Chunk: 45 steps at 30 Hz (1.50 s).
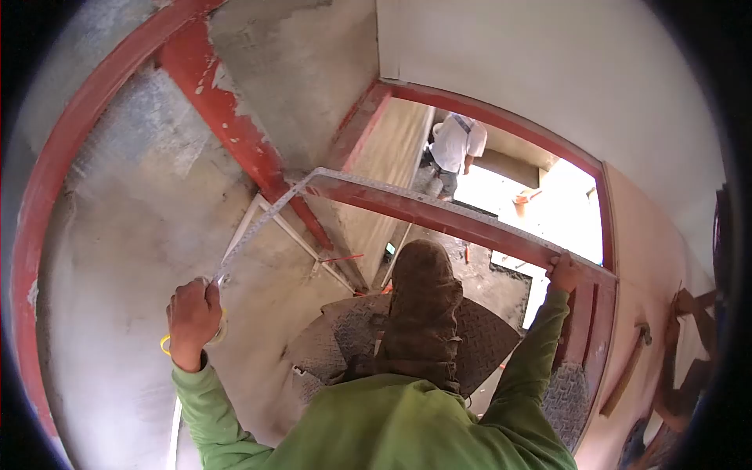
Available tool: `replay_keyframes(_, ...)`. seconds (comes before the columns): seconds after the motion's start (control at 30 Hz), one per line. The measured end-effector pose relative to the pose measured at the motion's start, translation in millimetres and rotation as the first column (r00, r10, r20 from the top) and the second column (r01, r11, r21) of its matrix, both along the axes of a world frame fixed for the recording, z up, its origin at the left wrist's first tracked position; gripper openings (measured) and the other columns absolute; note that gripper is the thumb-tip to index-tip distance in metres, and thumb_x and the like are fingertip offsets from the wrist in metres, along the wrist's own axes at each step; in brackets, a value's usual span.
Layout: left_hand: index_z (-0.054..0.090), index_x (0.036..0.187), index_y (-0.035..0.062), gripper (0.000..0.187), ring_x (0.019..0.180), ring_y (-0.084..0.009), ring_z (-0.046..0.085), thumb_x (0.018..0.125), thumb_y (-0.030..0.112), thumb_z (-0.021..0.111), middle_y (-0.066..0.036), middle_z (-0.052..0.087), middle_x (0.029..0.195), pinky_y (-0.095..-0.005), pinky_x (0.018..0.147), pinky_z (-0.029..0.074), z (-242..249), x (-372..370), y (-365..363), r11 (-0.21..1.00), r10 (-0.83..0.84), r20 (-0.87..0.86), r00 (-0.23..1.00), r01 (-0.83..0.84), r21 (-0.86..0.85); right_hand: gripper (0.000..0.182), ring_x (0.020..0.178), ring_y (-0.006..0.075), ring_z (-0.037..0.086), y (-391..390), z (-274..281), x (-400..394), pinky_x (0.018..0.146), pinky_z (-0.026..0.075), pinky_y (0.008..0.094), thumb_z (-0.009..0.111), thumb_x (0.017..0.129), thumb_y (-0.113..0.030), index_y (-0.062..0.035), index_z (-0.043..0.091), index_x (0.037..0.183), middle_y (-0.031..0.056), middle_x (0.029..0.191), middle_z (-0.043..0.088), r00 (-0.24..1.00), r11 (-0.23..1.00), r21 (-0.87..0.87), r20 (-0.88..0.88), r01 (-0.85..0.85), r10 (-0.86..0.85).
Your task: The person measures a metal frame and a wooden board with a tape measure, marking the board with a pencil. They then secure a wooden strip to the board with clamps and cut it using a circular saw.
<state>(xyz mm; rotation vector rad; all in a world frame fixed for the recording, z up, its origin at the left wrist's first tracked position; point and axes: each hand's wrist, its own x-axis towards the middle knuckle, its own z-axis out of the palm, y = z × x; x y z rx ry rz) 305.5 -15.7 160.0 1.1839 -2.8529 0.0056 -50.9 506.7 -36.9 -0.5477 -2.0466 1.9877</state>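
Stretching a pale strip (pixel 294 190) along a red beam (pixel 470 227)

A big grey wall (pixel 141 235) fills the left side. It is smooth in some spots and patchy in others. Next in size is the person's green top (pixel 384 427), with both long sleeves reaching out in front. The red beam goes across the middle and slants down to the right. Below it is a brown trouser leg (pixel 423 313), and bumpy metal plates (pixel 356 329) show on both sides of the leg.

The pale strip is long and thin (it has little specks on it). It goes up from the left hand (pixel 194 317), bends at the left end of the beam, then runs along the beam's top edge to the right hand (pixel 562 274).

Past the beam, through the opening, another person (pixel 457 145) in a white shirt stands lower down. A hammer (pixel 624 376) with a wooden handle is on the right, by a pale board (pixel 630 301).

The left hand's fingers are curled in tight around the low end of the strip. The right hand's fingers are bent over the beam, at the strip. I cannot tell if they pinch it or just press it. The smallest thing is a yellow loop (pixel 164 345) beside the left wrist.
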Motion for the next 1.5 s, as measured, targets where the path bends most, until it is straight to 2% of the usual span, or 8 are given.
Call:
replay_keyframes(0.53, 0.054, 0.084, 0.0058, 0.022, 0.084, -0.0412, 0.056, 0.089, 0.027, 0.052, -0.02, 0.06, 0.083, -0.0523, 0.071, 0.044, -6.0, 0.6, -6.2, 1.0, -0.009, 0.027, 1.0, 0.009, 0.011, 0.025, 0.039, 0.0131, 0.047, -2.1, 1.0, 1.4, 0.032, 0.035, 0.0259, 0.057, 0.089, -0.019, -0.0028, 0.052, 0.07, 0.0071, 0.056, 0.054, 0.998, 0.989, -0.145, -0.058, -0.019, 0.011)
replay_keyframes(0.7, 0.054, 0.087, 0.0041, 0.025, 0.087, -0.0403, 0.054, 0.092, 0.028, 0.047, -0.02, 0.058, 0.087, -0.0521, 0.073, 0.043, -60.9, 39.0, -59.5, 0.884, -0.295, 0.022, 0.955, 0.281, -0.373, 0.02, 0.041, 0.0162, 0.051, 36.4, -52.7, -24.2, 0.034, 0.038, 0.0306, 0.057, 0.086, -0.018, -0.0032, 0.054, 0.073, 0.0084, 0.059, 0.058, 0.982, 0.668, 0.739, -0.046, -0.091, 0.184)
replay_keyframes(0.73, 0.054, 0.089, 0.0031, 0.026, 0.087, -0.0417, 0.053, 0.093, 0.027, 0.046, -0.021, 0.058, 0.088, -0.0523, 0.073, 0.042, -32.6, 22.5, -34.2, 0.977, -0.118, 0.067, 0.991, 0.128, -0.17, 0.019, 0.041, 0.0168, 0.051, 35.7, -53.7, -23.3, 0.035, 0.039, 0.0315, 0.057, 0.086, -0.018, -0.0032, 0.055, 0.074, 0.0086, 0.06, 0.058, 0.985, 0.629, 0.775, -0.048, -0.068, 0.165)
replay_keyframes(0.9, 0.056, 0.097, -0.0033, 0.034, 0.093, -0.0433, 0.051, 0.093, 0.029, 0.045, -0.025, 0.057, 0.095, -0.0508, 0.081, 0.04, -44.8, 16.3, -56.5, 0.977, -0.179, 0.03, 0.983, 0.181, -0.115, 0.022, 0.035, 0.0149, 0.047, -17.1, 1.6, 1.1, 0.03, 0.034, 0.0297, 0.053, 0.089, -0.013, 0.0002, 0.052, 0.072, 0.0099, 0.056, 0.057, 0.993, 0.979, -0.184, -0.057, 0.093, -0.105)
replay_keyframes(1.4, 0.055, 0.105, -0.005, 0.035, 0.099, -0.0443, 0.05, 0.091, 0.026, 0.046, -0.027, 0.056, 0.103, -0.0499, 0.086, 0.039, -29.6, 14.7, -39.4, 0.995, -0.103, 0.101, 0.99, 0.104, -0.006, 0.018, 0.04, 0.0208, 0.052, 3.2, -39.2, -15.9, 0.035, 0.039, 0.035, 0.054, 0.087, -0.014, -0.002, 0.053, 0.073, 0.0121, 0.057, 0.058, 0.996, 0.999, 0.004, -0.075, 0.053, -0.052)
replay_keyframes(1.43, 0.056, 0.1, -0.0032, 0.032, 0.094, -0.0435, 0.051, 0.093, 0.026, 0.046, -0.025, 0.057, 0.096, -0.0496, 0.082, 0.041, -43.3, 22.3, -57.5, 0.973, -0.206, 0.154, 0.966, 0.219, -0.075, 0.012, 0.049, 0.0217, 0.055, 57.5, -131.0, -55.1, 0.044, 0.042, 0.0361, 0.055, 0.085, -0.017, -0.0049, 0.056, 0.084, 0.0117, 0.065, 0.06, 0.984, 0.893, 0.445, -0.124, -0.062, 0.131)
replay_keyframes(1.47, 0.057, 0.101, -0.0012, 0.031, 0.093, -0.0424, 0.052, 0.092, 0.026, 0.046, -0.025, 0.057, 0.094, -0.0498, 0.08, 0.041, -58.1, 40.0, -75.1, 0.78, -0.493, 0.259, 0.831, 0.554, -0.292, 0.018, 0.058, 0.0226, 0.058, 107.9, -216.4, -90.7, 0.052, 0.044, 0.0372, 0.055, 0.082, -0.021, -0.0078, 0.059, 0.095, 0.0113, 0.072, 0.062, 0.967, 0.454, 0.89, -0.14, 0.029, 0.213)
replay_keyframes(1.5, 0.057, 0.098, 0.001, 0.027, 0.093, -0.0407, 0.052, 0.092, 0.025, 0.046, -0.024, 0.056, 0.093, -0.05, 0.079, 0.042, -57.3, 31.7, -61.1, 0.956, -0.215, 0.146, 0.966, 0.238, -0.168, 0.029, 0.067, 0.0235, 0.06, 153.2, -293.9, -122.5, 0.061, 0.047, 0.0384, 0.056, 0.08, -0.024, -0.0107, 0.062, 0.105, 0.0109, 0.08, 0.065, 0.933, 0.038, 0.967, -0.253, 0.252, 0.257)
